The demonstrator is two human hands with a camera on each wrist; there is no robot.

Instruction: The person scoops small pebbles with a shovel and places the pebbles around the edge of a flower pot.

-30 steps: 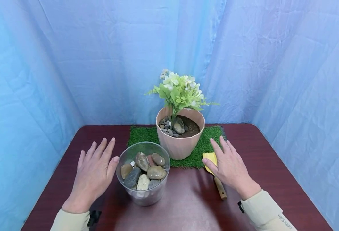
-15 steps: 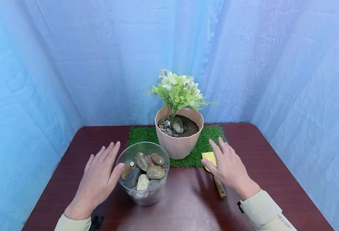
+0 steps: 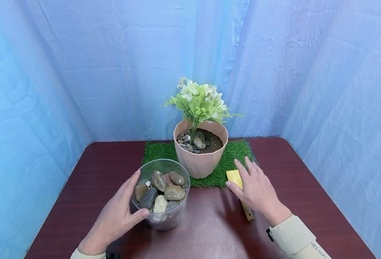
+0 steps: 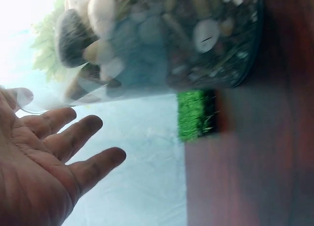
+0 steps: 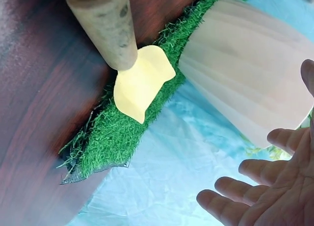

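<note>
A clear plastic bucket (image 3: 167, 223) full of large smooth stones (image 3: 175, 193) stands on the table, left of centre. My left hand (image 3: 112, 216) is right at its left side, thumb near the front rim and fingers spread along the side. In the left wrist view those fingers (image 4: 88, 128) are parted, with small pebbles and grit low in the bucket. My right hand (image 3: 260, 190) hovers with spread fingers over a small trowel with a yellow blade (image 3: 234, 177) and wooden handle (image 3: 247, 211), holding nothing. The right wrist view shows the trowel (image 5: 140, 84) lying apart from the fingers.
Behind the bucket, a pink flowerpot (image 3: 200, 165) stands on a green artificial grass mat (image 3: 236, 156). It holds soil (image 3: 214, 142), pebbles, a larger stone and a white-flowered plant (image 3: 201, 100). Pale blue cloth (image 3: 129, 72) hangs around the dark red table (image 3: 206, 230).
My left hand has moved right and slightly toward me, from beside the bucket to its rim, its thumb now in front. The right hand has barely shifted, its fingers a little lower.
</note>
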